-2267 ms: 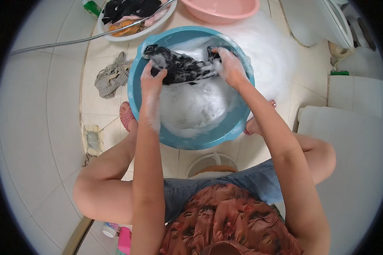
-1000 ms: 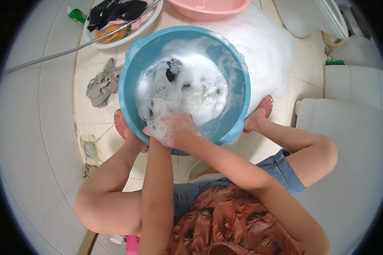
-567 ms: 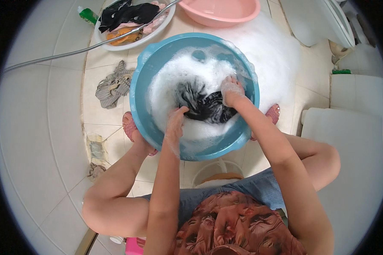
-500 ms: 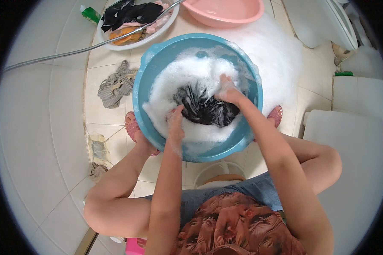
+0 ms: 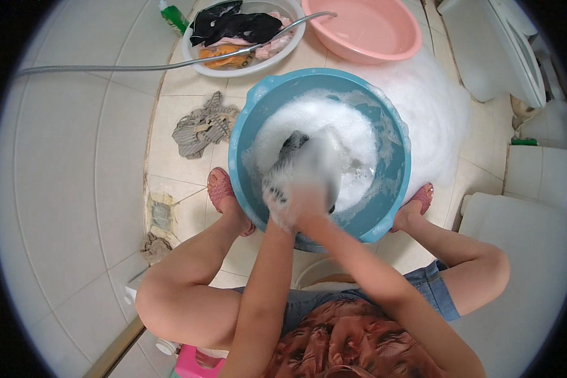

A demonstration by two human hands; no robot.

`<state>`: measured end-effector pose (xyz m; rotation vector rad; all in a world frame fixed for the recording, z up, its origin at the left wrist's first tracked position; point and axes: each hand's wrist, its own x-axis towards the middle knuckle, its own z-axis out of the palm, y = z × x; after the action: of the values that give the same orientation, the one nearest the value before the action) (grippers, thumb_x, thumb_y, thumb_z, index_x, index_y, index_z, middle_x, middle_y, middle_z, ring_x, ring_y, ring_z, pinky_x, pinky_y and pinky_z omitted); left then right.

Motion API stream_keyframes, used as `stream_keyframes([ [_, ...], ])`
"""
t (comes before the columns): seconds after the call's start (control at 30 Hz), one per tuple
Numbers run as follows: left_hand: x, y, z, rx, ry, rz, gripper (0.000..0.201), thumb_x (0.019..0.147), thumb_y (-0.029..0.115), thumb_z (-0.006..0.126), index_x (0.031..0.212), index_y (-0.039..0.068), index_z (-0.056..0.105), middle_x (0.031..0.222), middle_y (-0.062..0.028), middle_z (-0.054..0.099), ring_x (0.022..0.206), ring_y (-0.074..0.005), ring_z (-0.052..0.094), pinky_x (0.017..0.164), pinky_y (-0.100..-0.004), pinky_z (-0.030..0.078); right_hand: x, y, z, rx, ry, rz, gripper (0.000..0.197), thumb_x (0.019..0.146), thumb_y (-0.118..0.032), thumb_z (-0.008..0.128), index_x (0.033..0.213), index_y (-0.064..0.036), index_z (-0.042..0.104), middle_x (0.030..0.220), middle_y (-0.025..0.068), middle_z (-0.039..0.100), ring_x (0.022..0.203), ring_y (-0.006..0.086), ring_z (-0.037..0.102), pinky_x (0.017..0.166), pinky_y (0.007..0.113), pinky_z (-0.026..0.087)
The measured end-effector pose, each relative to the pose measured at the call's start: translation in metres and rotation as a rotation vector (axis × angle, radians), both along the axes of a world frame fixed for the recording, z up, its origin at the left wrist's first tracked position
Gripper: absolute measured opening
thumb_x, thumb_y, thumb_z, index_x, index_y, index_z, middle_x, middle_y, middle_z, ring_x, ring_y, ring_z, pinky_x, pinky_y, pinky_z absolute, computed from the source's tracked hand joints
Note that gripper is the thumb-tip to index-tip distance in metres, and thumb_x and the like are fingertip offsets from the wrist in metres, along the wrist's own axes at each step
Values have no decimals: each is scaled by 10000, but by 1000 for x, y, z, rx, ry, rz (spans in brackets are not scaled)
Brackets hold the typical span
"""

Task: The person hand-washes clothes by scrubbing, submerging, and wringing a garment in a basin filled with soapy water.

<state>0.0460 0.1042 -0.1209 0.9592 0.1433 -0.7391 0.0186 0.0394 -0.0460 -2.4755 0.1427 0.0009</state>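
Sudsy hands clasped over basin

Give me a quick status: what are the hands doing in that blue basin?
Left hand and right hand pressed together, foam-covered, grip on dark garment. Blue basin full of suds. Nothing blocking; striped cloth lies aside on floor.

One fisheye view from the person's head — looking steeply down, close over the blue basin between the knees — tiled floor bending toward the dark rim.
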Motion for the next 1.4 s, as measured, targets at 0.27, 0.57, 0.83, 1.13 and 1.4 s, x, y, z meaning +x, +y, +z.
stream_keyframes([
  [0.27, 14, -35, -1, 487, 12, 65, 400, 796, 213, 587, 1114, -1, 470, 1055, -144, 529, 921, -263, 534, 789, -357, 436, 25, -142, -74, -316, 339, -118, 487, 771, -461, 513, 1153, -160, 479, 967, 141, 601, 908, 244, 574, 708, 402, 471],
  [0.57, 11, -42, -17, 241, 589, -94, 848, 783, 653, 389, 1275, -36, 331, 1275, -171, 395, 1158, -266, 398, 932, -381, 358, -4, -85, -132, 384, 417, -112, 530, 748, -296, 554, 1224, -96, 433, 1255, 189, 400, 1179, 321, 371, 951, 421, 351],
  [0.83, 13, 1, 0, -277, 339, 52, 693, 781, 511, 522, 1224, -8, 399, 1163, -127, 481, 1010, -226, 490, 843, -347, 410, -10, -6, 8, 173, 50, 31, 267, 721, -316, 564, 665, -56, 585, 818, 130, 592, 798, 263, 572, 722, 370, 455],
  [1.13, 31, -44, 37, 430, -54, -160, 357, 783, 235, 643, 1052, 19, 551, 903, -64, 594, 772, -167, 572, 688, -272, 451, 18, -129, -54, -100, -97, -522, 319, 786, -350, 507, 709, -59, 612, 788, 100, 620, 780, 271, 570, 727, 379, 421],
  [1.4, 20, -3, -53, 1236, -481, -198, 487, 805, 341, 563, 1213, 101, 449, 1353, -198, 260, 1232, -317, 275, 993, -440, 245, 0, -133, -99, -215, 260, -286, 585, 732, -425, 591, 1205, -120, 432, 1288, 145, 372, 1141, 319, 386, 983, 486, 224],
])
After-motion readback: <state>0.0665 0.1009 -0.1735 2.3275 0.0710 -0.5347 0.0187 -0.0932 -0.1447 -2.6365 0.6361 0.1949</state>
